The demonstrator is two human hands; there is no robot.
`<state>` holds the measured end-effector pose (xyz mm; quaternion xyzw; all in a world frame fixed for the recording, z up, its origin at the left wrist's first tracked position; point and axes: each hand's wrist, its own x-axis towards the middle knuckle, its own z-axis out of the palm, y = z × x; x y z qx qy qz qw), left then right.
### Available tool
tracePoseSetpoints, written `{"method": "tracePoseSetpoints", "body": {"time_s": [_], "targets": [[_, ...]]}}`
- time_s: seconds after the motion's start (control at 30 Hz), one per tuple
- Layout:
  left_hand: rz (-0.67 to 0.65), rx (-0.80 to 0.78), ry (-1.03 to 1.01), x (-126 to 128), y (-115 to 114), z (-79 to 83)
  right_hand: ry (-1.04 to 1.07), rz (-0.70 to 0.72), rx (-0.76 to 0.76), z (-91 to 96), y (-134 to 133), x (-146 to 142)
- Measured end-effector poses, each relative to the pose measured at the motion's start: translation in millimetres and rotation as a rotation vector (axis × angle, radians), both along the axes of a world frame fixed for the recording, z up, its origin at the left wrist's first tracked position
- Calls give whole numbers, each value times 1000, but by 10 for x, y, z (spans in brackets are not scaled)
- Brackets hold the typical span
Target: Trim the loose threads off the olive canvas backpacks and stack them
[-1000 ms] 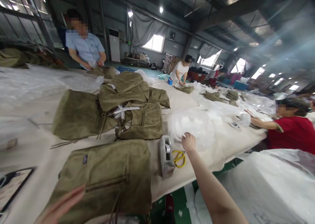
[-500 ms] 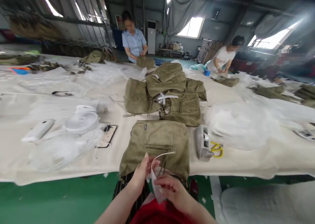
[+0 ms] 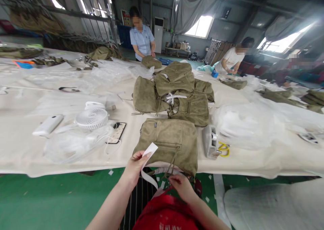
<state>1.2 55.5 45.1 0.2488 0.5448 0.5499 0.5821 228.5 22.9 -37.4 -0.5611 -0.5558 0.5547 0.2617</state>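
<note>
My left hand (image 3: 135,164) pinches a white paper strip (image 3: 151,149); its upper end sticks up past the fingers and the rest curls down toward my lap. My right hand (image 3: 183,187) is closed at the fingertips, low beside the bag's handle, close to the red edge of my apron (image 3: 164,212). What those fingers hold is too small to tell. Just ahead, an olive-green bag (image 3: 168,128) lies flat at the table's front edge, its zipped pocket facing up and thin cords hanging from the zip. A wrapped handle hangs over the edge.
Several more olive bags (image 3: 174,80) are piled behind. A tape dispenser (image 3: 211,142) and yellow-handled scissors (image 3: 224,149) lie right of the bag. Left are a phone (image 3: 116,133), a white fan (image 3: 91,118) and plastic bags (image 3: 73,149). Two people (image 3: 142,37) work across the table (image 3: 121,159).
My hands have moved apart. The left has gone left, lifting the white strip's end; the right has let go of the strip and shifted right, toward the apron. The view has shifted slightly.
</note>
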Motion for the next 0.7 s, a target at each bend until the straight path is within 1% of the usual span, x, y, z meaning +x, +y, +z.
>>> {"method": "tracePoseSetpoints", "body": {"time_s": [0.07, 0.1, 0.13, 0.2, 0.27, 0.4, 0.5, 0.57, 0.63, 0.7], "targets": [[-61, 26, 123, -157, -46, 116, 13, -209, -124, -239, 127, 86], [-96, 37, 180, -221, -70, 173, 60, -270, -191, -331, 183, 97], [-129, 46, 228, -272, -94, 221, 123, -299, -249, -397, 228, 85], [-190, 61, 297, -336, -141, 279, 264, -287, -326, -448, 288, -1], [-249, 67, 361, -367, -188, 277, 359, -229, -339, -397, 314, -127], [-382, 81, 456, -421, -295, 156, 428, -59, -297, -141, 332, -318], [-441, 77, 552, -457, -364, 49, 506, -39, -338, -17, 341, -354], [-449, 51, 602, -458, -388, -2, 524, -52, -409, -31, 334, -344], [-449, 17, 610, -438, -397, -28, 498, -68, -485, -106, 317, -326], [-436, -3, 605, -406, -396, -29, 471, -116, -529, -198, 307, -318]]}}
